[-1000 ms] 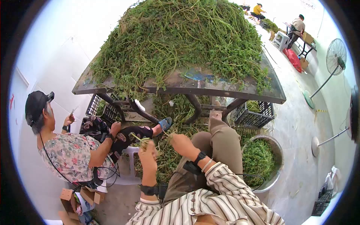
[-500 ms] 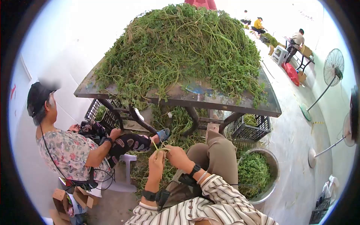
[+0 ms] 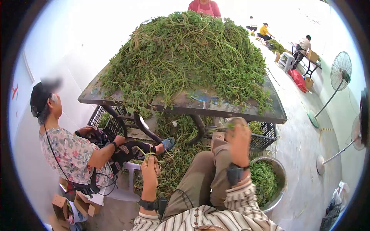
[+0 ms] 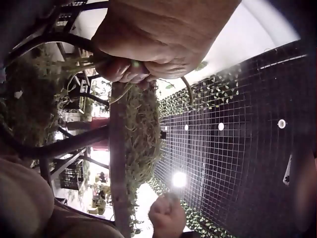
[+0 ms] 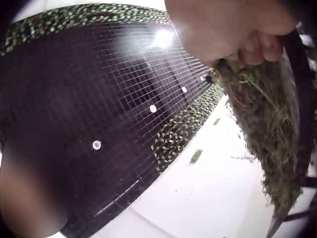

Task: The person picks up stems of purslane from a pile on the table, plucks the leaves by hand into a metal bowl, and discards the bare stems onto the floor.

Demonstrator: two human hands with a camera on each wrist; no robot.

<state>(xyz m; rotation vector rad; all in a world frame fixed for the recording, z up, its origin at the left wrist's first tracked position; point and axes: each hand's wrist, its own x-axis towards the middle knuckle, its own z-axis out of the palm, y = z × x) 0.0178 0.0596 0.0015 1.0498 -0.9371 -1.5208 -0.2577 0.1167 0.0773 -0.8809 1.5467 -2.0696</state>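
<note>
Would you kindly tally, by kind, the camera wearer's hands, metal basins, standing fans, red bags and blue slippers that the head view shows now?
Wearer's hands: 2 (left hand, right hand)
Metal basin: 1
Standing fans: 2 (upper fan, lower fan)
Red bag: 1
Blue slipper: 1
Total: 7

A workroom: greens [image 3: 189, 57] heap a table [image 3: 177, 107] at twelve o'clock; workers sit near crates [image 3: 263, 138] and fans [image 3: 341, 71].
</note>
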